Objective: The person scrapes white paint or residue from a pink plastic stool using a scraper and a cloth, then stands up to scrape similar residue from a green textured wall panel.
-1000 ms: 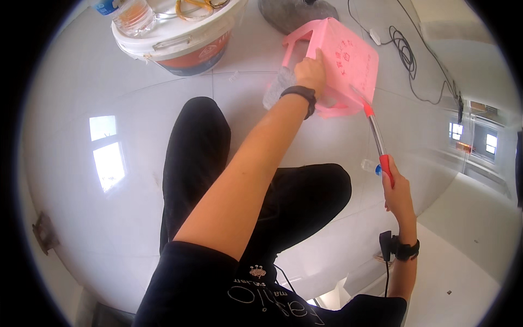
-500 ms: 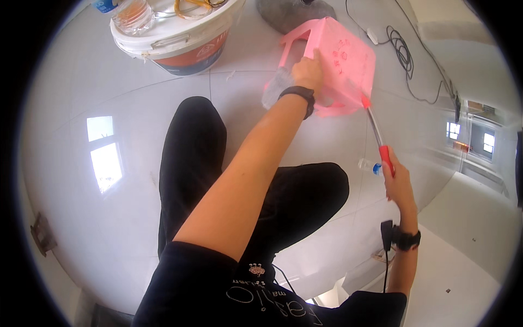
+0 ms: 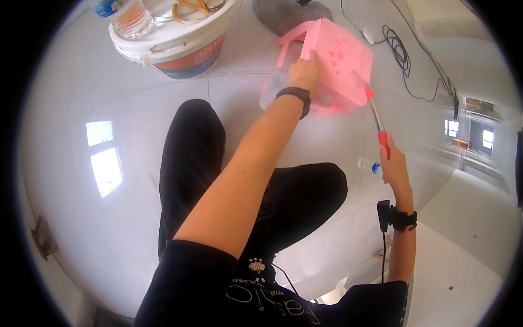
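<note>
A pink plastic stool (image 3: 343,60) lies tipped on its side, its printed seat turned up and to the right. My left hand (image 3: 304,75) is closed on the seat's left edge. Beside that hand is something clear and plastic (image 3: 271,90), partly hidden, whose kind I cannot make out. My right hand (image 3: 395,166) is wrapped round the red handle of a scraper (image 3: 377,111) with a metal shaft and a red head. The scraper's thin tip lies over the seat's right part; whether it touches is unclear.
At upper left stands a bucket (image 3: 190,60), with a clear plastic bottle (image 3: 132,20) and a yellow-handled tool (image 3: 190,12) on its lid. A grey object (image 3: 291,13) sits behind the stool. Black cable (image 3: 400,54) coils at right. A small clear bottle (image 3: 366,163) lies near my right hand.
My right hand has moved away from me with the scraper, whose tip has slid farther up over the seat. My left hand keeps its hold on the stool.
</note>
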Demonstrator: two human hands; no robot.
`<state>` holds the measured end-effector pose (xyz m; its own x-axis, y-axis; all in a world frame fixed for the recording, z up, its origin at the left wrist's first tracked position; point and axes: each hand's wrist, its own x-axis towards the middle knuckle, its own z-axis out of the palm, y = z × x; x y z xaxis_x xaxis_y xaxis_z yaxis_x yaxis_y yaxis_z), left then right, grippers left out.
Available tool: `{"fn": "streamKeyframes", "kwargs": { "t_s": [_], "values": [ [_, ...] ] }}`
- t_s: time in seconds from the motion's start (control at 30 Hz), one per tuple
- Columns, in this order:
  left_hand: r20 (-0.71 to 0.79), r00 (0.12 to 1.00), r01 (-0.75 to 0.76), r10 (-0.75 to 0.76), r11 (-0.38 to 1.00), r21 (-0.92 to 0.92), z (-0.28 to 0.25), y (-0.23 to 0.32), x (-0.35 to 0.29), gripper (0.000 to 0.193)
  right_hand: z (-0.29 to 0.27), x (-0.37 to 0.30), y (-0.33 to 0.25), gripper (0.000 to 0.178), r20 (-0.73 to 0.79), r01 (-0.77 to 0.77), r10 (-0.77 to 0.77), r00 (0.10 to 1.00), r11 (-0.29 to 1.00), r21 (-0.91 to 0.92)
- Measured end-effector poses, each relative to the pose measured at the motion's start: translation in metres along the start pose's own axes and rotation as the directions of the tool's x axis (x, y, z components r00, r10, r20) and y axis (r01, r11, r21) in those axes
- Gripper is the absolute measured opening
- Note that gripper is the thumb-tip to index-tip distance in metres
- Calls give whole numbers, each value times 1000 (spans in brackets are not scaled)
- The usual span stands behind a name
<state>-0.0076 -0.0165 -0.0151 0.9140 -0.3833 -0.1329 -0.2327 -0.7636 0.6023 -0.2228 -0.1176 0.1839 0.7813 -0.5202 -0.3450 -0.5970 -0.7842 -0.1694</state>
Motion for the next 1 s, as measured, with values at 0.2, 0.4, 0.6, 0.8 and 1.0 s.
{"fn": "streamKeyframes", "kwargs": {
  "t_s": [0.2, 0.4, 0.6, 0.8, 1.0],
  "values": [
    [30, 999, 19, -18, 999, -34, -3, -1, 0, 63, 14, -28, 19, 40, -14, 26, -29, 999, 985, -173],
    [37, 999, -6, 7, 1000, -22, -5, -1, -3, 63, 2, 38, 23, 42, -37, -15, 9, 999, 988, -156],
    [71, 997, 2, -3, 1000, 21, -6, -1, -2, 66, 7, 12, 23, 43, 40, -103, 106, 994, 992, -70],
    [37, 998, -44, 42, 997, 64, -10, 1, -5, 59, 8, -32, 38, 42, -9, -4, 2, 1000, 962, -273],
    [167, 984, -74, 65, 996, 47, -20, 0, -3, 68, -12, 24, 19, 42, -28, -70, 68, 997, 994, -82]
  ]
}}
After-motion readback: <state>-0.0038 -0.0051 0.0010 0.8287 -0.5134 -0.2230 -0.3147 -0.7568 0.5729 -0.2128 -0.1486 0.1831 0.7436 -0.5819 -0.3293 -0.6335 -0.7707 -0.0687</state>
